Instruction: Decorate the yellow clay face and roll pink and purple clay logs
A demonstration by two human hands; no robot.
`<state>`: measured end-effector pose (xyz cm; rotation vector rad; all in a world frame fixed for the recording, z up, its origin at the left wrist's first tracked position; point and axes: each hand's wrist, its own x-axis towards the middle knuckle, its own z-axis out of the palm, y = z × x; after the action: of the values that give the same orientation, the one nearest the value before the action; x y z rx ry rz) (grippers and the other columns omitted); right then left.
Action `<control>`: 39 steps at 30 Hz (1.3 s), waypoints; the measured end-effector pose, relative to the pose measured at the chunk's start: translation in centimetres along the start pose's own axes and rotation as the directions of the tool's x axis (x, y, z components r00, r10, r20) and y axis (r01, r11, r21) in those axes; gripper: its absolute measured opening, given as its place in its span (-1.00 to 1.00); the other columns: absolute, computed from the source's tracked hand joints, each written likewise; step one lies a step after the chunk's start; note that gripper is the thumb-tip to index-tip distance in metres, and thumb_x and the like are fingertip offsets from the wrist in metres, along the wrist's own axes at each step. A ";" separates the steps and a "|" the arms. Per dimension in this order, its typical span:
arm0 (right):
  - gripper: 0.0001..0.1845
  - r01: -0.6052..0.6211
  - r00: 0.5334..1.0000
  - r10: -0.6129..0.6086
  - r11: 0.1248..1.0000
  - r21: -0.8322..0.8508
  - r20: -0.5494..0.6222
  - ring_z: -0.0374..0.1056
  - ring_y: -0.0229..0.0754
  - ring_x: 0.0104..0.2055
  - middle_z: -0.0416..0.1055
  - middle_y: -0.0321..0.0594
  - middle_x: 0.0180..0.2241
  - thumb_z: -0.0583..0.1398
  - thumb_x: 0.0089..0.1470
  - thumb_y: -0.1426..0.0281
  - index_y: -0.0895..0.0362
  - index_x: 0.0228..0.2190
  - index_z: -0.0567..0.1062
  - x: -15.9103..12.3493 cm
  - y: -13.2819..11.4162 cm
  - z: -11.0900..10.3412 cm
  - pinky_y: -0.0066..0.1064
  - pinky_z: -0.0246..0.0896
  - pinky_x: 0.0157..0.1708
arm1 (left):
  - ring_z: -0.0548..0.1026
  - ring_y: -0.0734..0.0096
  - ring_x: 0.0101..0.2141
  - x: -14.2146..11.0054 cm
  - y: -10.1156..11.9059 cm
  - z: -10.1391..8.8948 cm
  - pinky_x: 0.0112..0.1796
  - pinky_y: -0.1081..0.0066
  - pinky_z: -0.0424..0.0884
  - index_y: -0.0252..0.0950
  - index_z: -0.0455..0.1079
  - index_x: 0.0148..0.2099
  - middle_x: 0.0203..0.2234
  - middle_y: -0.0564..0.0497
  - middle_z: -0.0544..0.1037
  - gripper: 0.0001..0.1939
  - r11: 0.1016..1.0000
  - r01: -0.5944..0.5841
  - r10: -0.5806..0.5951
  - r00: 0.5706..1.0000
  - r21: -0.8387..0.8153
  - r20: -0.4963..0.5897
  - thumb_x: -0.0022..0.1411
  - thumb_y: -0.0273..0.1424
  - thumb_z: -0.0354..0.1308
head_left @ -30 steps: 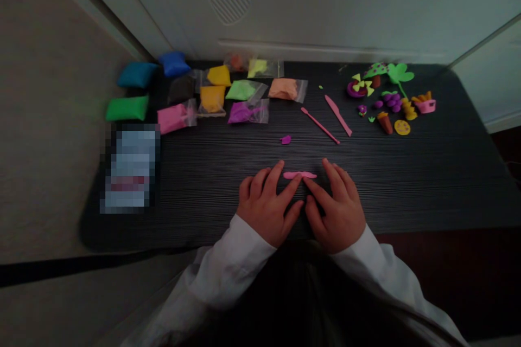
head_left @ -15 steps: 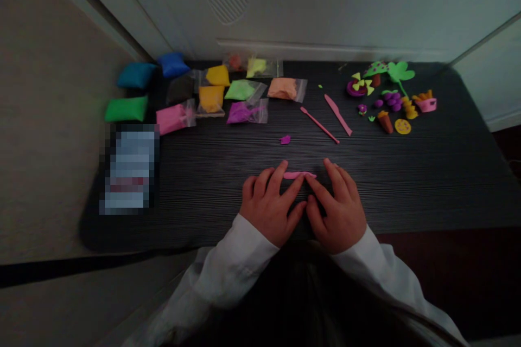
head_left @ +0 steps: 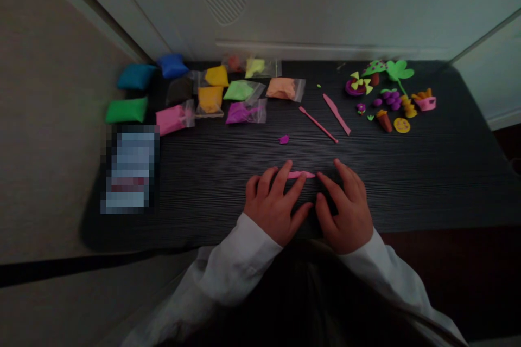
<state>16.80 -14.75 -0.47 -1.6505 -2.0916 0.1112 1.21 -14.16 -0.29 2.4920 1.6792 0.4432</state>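
A thin pink strip of modelling clay (head_left: 296, 175) lies crosswise on the dark table (head_left: 195, 173). My left hand (head_left: 273, 203) is open, fingers spread, with its index fingertip on the strip and another finger at the strip's left end. Spread open as well, my right hand (head_left: 345, 209) rests by the strip's right tip; I cannot tell if its index finger touches it. Beyond the hands lies a small piece of purple clay (head_left: 284, 140). Farther back are a pink modelling stick (head_left: 318, 124) and a pink plastic knife (head_left: 336, 114).
Several bags of coloured clay, among them a pink one (head_left: 173, 119) and a purple one (head_left: 244, 113), fill the back left. A blurred-out phone-like object (head_left: 132, 168) lies at the left. Small clay figures, including a yellow disc (head_left: 402, 126), stand back right. A white panel (head_left: 325, 11) rises behind.
My right hand has shifted right, away from my left, and its index finger has moved to the strip's right tip. My left hand has moved slightly right along the strip.
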 end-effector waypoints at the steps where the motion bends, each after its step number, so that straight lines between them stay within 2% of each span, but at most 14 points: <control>1: -0.61 -0.001 1.000 0.001 1.000 -0.003 0.004 -0.02 0.02 0.11 0.05 -0.01 0.09 0.08 -0.07 0.40 0.23 -0.14 0.37 0.0 0.1 0.0 -0.05 -0.02 0.04 | 0.12 0.06 0.01 0.0 0.1 0.0 -0.07 0.05 0.03 -0.11 0.17 0.07 0.11 -0.06 0.13 -0.51 1.000 0.002 -0.002 1.000 0.002 -0.004 0.08 -0.12 -0.05; 8: -0.62 0.010 1.000 -0.010 1.000 -0.015 0.022 -0.03 0.03 0.11 0.06 -0.03 0.09 0.07 -0.06 0.41 0.20 -0.14 0.37 0.0 0.0 0.1 0.01 -0.01 0.02 | 0.13 0.05 0.00 0.2 0.3 -0.1 -0.08 0.06 0.03 -0.10 0.13 0.10 0.11 -0.06 0.12 -0.47 1.000 -0.011 0.011 1.000 0.005 0.005 0.08 -0.11 -0.05; 21: -0.62 -0.007 0.999 0.009 0.998 -0.057 0.044 -0.02 0.01 0.11 0.06 -0.04 0.09 0.05 -0.04 0.39 0.21 -0.14 0.38 0.0 -0.1 0.2 -0.03 -0.06 0.04 | 0.13 0.09 0.01 0.3 0.4 0.2 -0.07 0.09 0.03 -0.14 0.14 0.10 0.11 -0.03 0.13 -0.46 1.000 0.008 -0.009 1.000 0.026 0.014 0.08 -0.08 -0.09; 28: -0.60 -0.004 0.997 0.011 0.996 -0.085 0.077 -0.02 0.01 0.11 0.05 -0.08 0.11 0.05 -0.03 0.37 0.13 -0.09 0.34 0.1 -0.4 0.0 -0.01 -0.08 0.04 | 0.12 0.07 0.02 0.4 0.4 0.2 -0.06 0.08 0.01 -0.17 0.11 0.12 0.11 -0.09 0.13 -0.44 1.000 0.010 -0.010 1.000 0.012 0.014 0.08 -0.10 -0.06; 33: -0.59 0.001 0.998 0.003 0.997 -0.077 0.055 -0.02 0.01 0.10 0.07 -0.06 0.09 0.05 -0.03 0.37 0.19 -0.09 0.34 0.0 -0.2 0.1 0.00 -0.07 0.04 | 0.13 0.05 0.01 0.3 0.4 0.2 -0.06 0.08 0.01 -0.21 0.14 0.10 0.10 -0.12 0.14 -0.43 1.000 0.020 -0.020 1.000 0.005 0.001 0.06 -0.09 -0.05; 39: -0.60 0.003 0.998 0.002 0.996 -0.092 0.056 -0.01 0.00 0.10 0.09 -0.06 0.09 0.05 -0.02 0.36 0.18 -0.10 0.35 0.0 -0.3 0.2 -0.02 -0.08 0.05 | 0.12 0.05 0.01 0.3 0.4 0.0 -0.07 0.06 0.02 -0.14 0.13 0.10 0.11 -0.09 0.12 -0.45 1.000 0.007 -0.006 1.000 -0.014 0.024 0.07 -0.09 -0.06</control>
<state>16.46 -14.76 -0.54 -1.7191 -2.1687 0.0627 1.65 -14.06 -0.16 2.4712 1.6689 0.4210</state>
